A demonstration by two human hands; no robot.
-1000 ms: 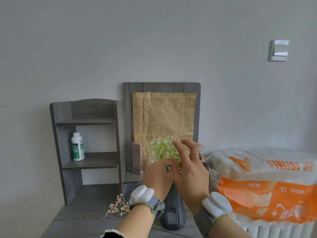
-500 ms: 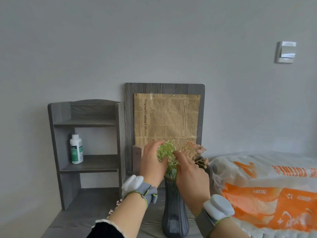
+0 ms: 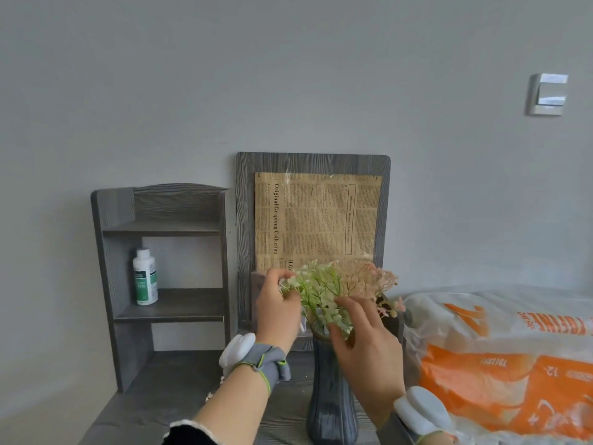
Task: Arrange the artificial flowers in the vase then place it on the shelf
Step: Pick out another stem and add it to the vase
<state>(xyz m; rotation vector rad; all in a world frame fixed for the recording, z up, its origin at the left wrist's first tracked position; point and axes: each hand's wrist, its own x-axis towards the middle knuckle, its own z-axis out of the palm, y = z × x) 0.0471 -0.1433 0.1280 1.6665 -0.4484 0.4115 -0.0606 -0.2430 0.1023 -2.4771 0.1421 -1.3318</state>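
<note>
A dark ribbed glass vase [image 3: 331, 399] stands on the grey table near the front edge. In it are green-white artificial flowers [image 3: 316, 292] and, to their right, pink artificial flowers [image 3: 369, 277]. My left hand [image 3: 277, 313] is at the left side of the bunch, its fingertips curled and pinching the green-white sprigs. On the right, my right hand [image 3: 365, 345] has its fingers spread and touches the stems just above the vase mouth. The grey wooden shelf [image 3: 167, 305] stands at the back left.
A white and green bottle [image 3: 145, 277] stands on the shelf's lower board. A grey board with newspaper-print paper [image 3: 317, 220] leans on the wall behind the vase. A large orange and white plastic pack [image 3: 500, 364] fills the right side. A loose sprig [image 3: 210, 395] peeks out behind my left wrist.
My left hand rose from the vase neck to the flower heads. The right hand drew back toward the vase mouth, and the pink flowers now show beside the green ones.
</note>
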